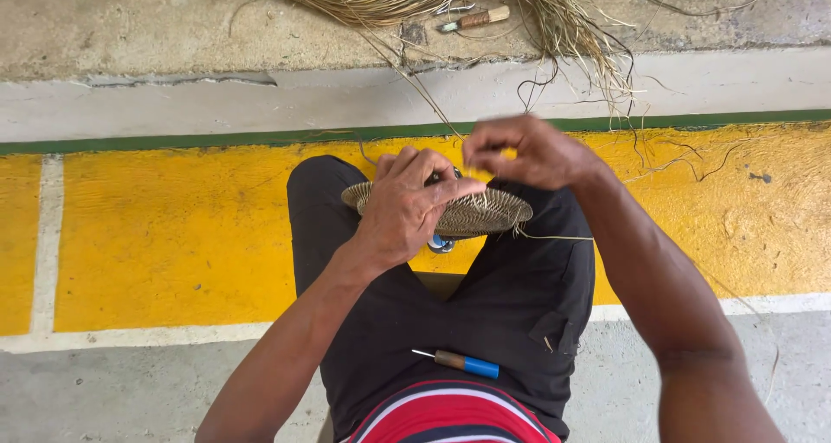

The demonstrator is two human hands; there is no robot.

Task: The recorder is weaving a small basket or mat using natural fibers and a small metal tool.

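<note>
A flat, round woven disc (472, 211) of pale fibre is held over the knees, above black trousers (511, 313); it is gripped by the left hand (407, 205), whose fingers are curled over its near edge and upper face, the thumb side pressed along the rim; the right hand (524, 153) is raised just above and beyond the disc, its fingertips pinched together, seemingly on a thin strand, though the strand itself is blurred there and cannot be told for certain; a single loose fibre (558, 237) is seen trailing from the disc's right edge; a small tool with a blue and brown handle (463, 362) and a thin metal point is laid across the lap, near a red, white and dark striped shirt (450, 417); a bundle of dry straw-like fibres (485, 2) is spread on the concrete ledge ahead, with a wooden-handled knife (474, 18) lying among them; the ground beneath is painted yellow (173, 235), bordered by white lines and a green stripe
</note>
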